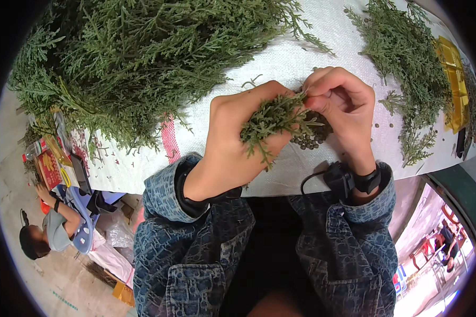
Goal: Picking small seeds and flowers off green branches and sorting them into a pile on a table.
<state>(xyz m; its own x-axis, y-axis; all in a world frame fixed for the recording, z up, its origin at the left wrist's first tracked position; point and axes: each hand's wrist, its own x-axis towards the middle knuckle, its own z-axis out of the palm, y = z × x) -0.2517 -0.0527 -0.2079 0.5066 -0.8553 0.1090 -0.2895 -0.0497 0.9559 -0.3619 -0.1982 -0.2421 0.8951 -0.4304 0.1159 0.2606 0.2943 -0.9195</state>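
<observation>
Together we hold one green sprig (pixel 272 119): our left hand (pixel 232 142) is wrapped around its stem end, our right hand (pixel 336 105) pinches its tip. Just under the pinch lies one small heap of dark seeds (pixel 313 138) on the white cloth (pixel 301 58). Two branch piles flank us, the big pile (pixel 137 58) left, the smaller pile (pixel 407 63) right, with bare cloth between them.

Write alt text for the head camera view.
Seen from above, a left hand holds a green cypress-like sprig while the right hand pinches its tip over a small heap of dark round seeds. They work above a white woven sheet with big piles of green branches.
</observation>
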